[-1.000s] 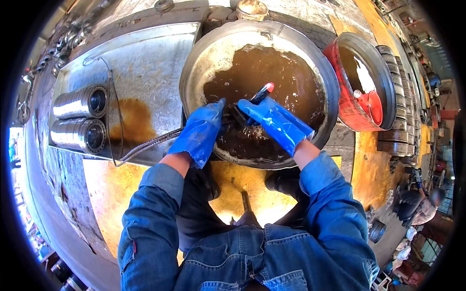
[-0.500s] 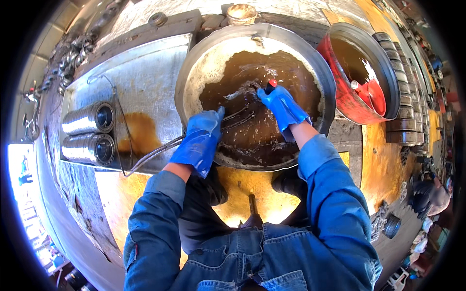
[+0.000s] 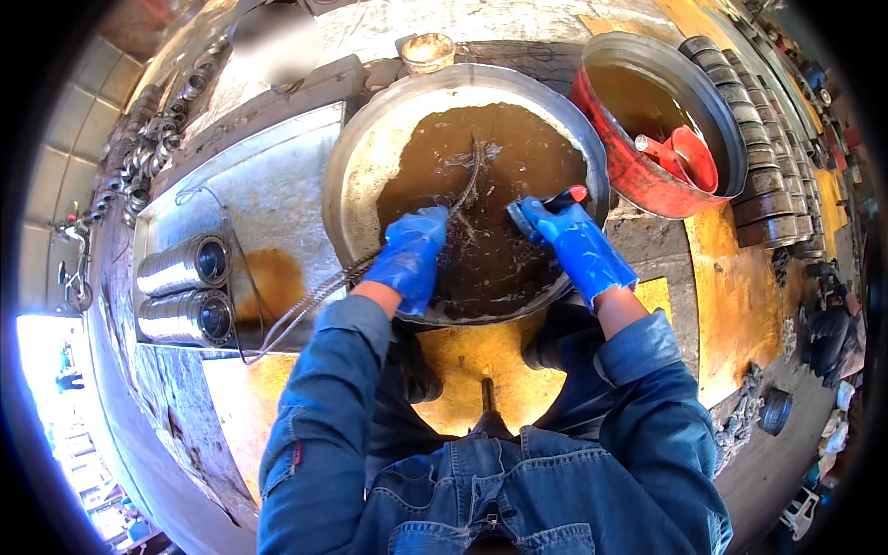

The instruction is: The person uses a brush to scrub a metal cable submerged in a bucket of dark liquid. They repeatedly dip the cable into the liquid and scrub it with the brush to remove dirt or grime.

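Both my hands wear blue rubber gloves over a wide metal basin (image 3: 340, 176) of brown, foamy liquid. My left hand (image 3: 413, 252) is closed round a twisted metal cable (image 3: 474, 176). One end of it reaches up over the liquid's middle; the other strands run out across the basin's left rim. In my right hand (image 3: 575, 239), at the right of the basin, is a brush (image 3: 524, 222) with a dark, red-tipped handle. The brush is apart from the cable. My fingers partly cover its head.
A metal tray (image 3: 277, 148) at left holds two stacks of shiny rings (image 3: 182, 265) and a thin wire loop. At right stands a red drum (image 3: 601, 153) of brown liquid with a red scoop (image 3: 692, 159). Beyond it are rows of dark metal rings (image 3: 760, 176). A small tub (image 3: 428, 54) sits behind the basin.
My right hand has drawn the brush from the basin's middle to the right and nearer to me. The cable's end now points up across the liquid, while my left hand has moved slightly right.
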A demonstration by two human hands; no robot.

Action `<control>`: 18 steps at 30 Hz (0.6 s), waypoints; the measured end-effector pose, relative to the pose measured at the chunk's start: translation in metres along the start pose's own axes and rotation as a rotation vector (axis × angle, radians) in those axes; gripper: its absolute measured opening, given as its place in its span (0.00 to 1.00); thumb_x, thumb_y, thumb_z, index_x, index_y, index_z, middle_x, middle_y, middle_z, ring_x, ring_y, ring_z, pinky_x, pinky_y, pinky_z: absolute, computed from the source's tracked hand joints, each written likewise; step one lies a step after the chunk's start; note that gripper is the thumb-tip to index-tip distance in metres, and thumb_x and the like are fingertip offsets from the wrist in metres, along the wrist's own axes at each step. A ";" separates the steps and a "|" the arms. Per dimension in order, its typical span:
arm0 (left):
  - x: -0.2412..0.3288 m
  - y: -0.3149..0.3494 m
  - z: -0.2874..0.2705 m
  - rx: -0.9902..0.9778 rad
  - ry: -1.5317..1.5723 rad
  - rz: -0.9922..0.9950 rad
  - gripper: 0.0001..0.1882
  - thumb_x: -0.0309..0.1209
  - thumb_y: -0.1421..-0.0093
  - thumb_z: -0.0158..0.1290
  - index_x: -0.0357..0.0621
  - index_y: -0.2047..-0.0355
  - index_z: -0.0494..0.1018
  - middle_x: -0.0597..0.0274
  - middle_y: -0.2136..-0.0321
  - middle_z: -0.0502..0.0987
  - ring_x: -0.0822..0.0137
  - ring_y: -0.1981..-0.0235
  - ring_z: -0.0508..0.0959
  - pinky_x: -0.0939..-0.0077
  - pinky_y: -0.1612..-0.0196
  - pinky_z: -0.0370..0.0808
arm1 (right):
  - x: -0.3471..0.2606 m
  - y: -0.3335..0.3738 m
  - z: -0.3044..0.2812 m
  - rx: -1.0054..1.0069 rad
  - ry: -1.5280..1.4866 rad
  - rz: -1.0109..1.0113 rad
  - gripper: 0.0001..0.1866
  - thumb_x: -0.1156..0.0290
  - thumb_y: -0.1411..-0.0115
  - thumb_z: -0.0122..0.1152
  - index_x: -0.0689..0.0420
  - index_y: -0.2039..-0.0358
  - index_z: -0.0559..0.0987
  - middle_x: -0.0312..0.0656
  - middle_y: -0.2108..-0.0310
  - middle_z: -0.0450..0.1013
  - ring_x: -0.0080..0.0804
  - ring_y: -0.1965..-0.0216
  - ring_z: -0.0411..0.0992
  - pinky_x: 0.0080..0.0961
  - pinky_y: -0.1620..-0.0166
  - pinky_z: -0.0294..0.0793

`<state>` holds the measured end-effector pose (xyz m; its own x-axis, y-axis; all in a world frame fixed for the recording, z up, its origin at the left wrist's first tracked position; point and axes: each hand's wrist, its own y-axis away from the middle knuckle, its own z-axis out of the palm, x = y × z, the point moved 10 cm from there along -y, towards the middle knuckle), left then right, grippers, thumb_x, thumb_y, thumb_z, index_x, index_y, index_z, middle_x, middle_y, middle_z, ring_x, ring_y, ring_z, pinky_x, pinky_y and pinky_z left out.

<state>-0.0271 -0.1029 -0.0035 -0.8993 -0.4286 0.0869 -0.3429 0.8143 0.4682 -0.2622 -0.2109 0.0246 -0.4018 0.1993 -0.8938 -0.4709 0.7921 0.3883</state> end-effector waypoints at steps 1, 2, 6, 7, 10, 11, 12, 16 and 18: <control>-0.015 0.000 -0.003 -0.008 0.052 -0.041 0.24 0.43 0.34 0.54 0.52 0.40 0.73 0.51 0.41 0.77 0.44 0.42 0.78 0.48 0.40 0.76 | -0.001 0.000 -0.009 0.056 0.040 0.009 0.16 0.58 0.32 0.65 0.60 0.57 0.85 0.36 0.68 0.82 0.22 0.71 0.77 0.22 0.67 0.76; -0.028 0.005 -0.006 0.005 0.049 -0.012 0.24 0.45 0.34 0.53 0.53 0.40 0.73 0.51 0.41 0.77 0.43 0.43 0.78 0.48 0.41 0.76 | 0.001 -0.003 -0.007 0.055 -0.044 -0.003 0.15 0.59 0.32 0.65 0.60 0.58 0.85 0.38 0.68 0.82 0.22 0.71 0.77 0.23 0.66 0.77; -0.063 0.051 -0.017 0.034 0.057 0.150 0.23 0.47 0.32 0.49 0.54 0.41 0.74 0.47 0.45 0.78 0.41 0.46 0.78 0.49 0.43 0.75 | -0.023 0.005 0.043 -0.109 -0.502 -0.102 0.13 0.65 0.31 0.63 0.62 0.56 0.84 0.40 0.66 0.83 0.24 0.68 0.79 0.22 0.63 0.79; -0.060 0.057 -0.011 0.035 0.075 0.213 0.22 0.47 0.31 0.49 0.53 0.42 0.74 0.45 0.46 0.79 0.41 0.46 0.78 0.49 0.43 0.75 | -0.042 0.017 0.060 -0.181 -0.635 -0.138 0.13 0.66 0.31 0.63 0.62 0.54 0.84 0.38 0.65 0.83 0.25 0.66 0.79 0.22 0.62 0.79; -0.063 0.075 0.001 0.057 0.249 0.257 0.20 0.42 0.32 0.53 0.52 0.42 0.75 0.45 0.49 0.80 0.42 0.47 0.79 0.50 0.45 0.76 | -0.089 0.056 0.115 -0.340 -0.280 -0.253 0.13 0.64 0.31 0.64 0.60 0.54 0.84 0.41 0.64 0.83 0.25 0.62 0.79 0.24 0.57 0.80; -0.077 0.088 0.004 0.053 0.290 0.231 0.20 0.40 0.32 0.54 0.52 0.42 0.75 0.45 0.49 0.80 0.42 0.47 0.79 0.50 0.45 0.76 | -0.107 0.074 0.142 -0.377 -0.140 -0.316 0.13 0.64 0.32 0.64 0.60 0.54 0.84 0.42 0.64 0.83 0.25 0.62 0.79 0.25 0.56 0.80; -0.074 0.077 0.016 -0.062 0.494 0.158 0.20 0.37 0.34 0.56 0.51 0.42 0.75 0.46 0.47 0.79 0.42 0.47 0.78 0.52 0.46 0.76 | -0.102 0.069 0.151 -0.349 -0.133 -0.408 0.14 0.63 0.33 0.65 0.60 0.53 0.84 0.41 0.63 0.83 0.27 0.62 0.79 0.27 0.54 0.80; -0.069 0.081 0.012 0.048 0.310 0.301 0.20 0.37 0.35 0.56 0.54 0.43 0.75 0.49 0.44 0.79 0.44 0.45 0.78 0.52 0.43 0.76 | -0.056 0.015 0.155 -0.286 0.007 -0.222 0.15 0.60 0.32 0.65 0.59 0.57 0.86 0.39 0.64 0.84 0.24 0.64 0.78 0.25 0.58 0.79; -0.068 0.073 0.021 -0.057 0.257 0.203 0.19 0.38 0.34 0.53 0.55 0.43 0.75 0.50 0.45 0.79 0.45 0.44 0.78 0.52 0.43 0.76 | -0.041 -0.017 0.154 -0.331 -0.092 -0.224 0.15 0.58 0.32 0.65 0.58 0.60 0.88 0.35 0.69 0.83 0.20 0.68 0.77 0.22 0.63 0.77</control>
<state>0.0032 -0.0062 0.0060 -0.8475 -0.3507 0.3985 -0.1419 0.8731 0.4664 -0.1167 -0.1435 0.0202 -0.1960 0.1053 -0.9749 -0.7721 0.5963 0.2196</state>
